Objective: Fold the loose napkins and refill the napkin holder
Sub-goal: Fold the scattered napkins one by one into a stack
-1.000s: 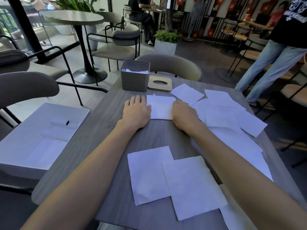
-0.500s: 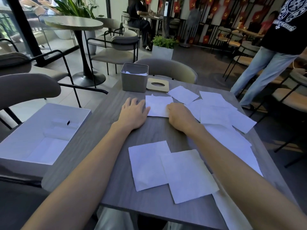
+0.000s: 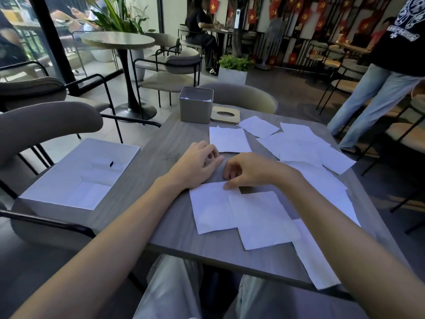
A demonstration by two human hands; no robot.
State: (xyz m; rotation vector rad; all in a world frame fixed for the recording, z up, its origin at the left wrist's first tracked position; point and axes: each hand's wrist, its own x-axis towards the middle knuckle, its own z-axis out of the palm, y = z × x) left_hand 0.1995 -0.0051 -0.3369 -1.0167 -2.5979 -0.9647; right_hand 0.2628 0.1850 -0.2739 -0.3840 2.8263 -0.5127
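Note:
The grey napkin holder [image 3: 195, 109] stands at the table's far edge with some white napkins inside. Its wooden lid [image 3: 225, 115], with an oval hole, lies beside it. A flat napkin [image 3: 228, 139] lies just beyond my hands. Two overlapping napkins lie nearer me, one on the left [image 3: 211, 208] and one on the right [image 3: 259, 219]. My left hand [image 3: 197, 164] hovers over the table with loosely curled fingers and holds nothing. The thumb tip of my right hand [image 3: 250, 171] touches the far edge of the near left napkin, with the fingers curled above the table.
Several more loose napkins [image 3: 299, 146] cover the table's right side, and one [image 3: 315, 256] hangs near the front right edge. An open white box [image 3: 76, 178] rests on the chair at left. A chair back [image 3: 241, 97] faces me. A person [image 3: 379, 88] stands at the right.
Both hands have drawn back from the far flat napkin toward me. My right thumb now touches the near left napkin, and my left fingers have curled.

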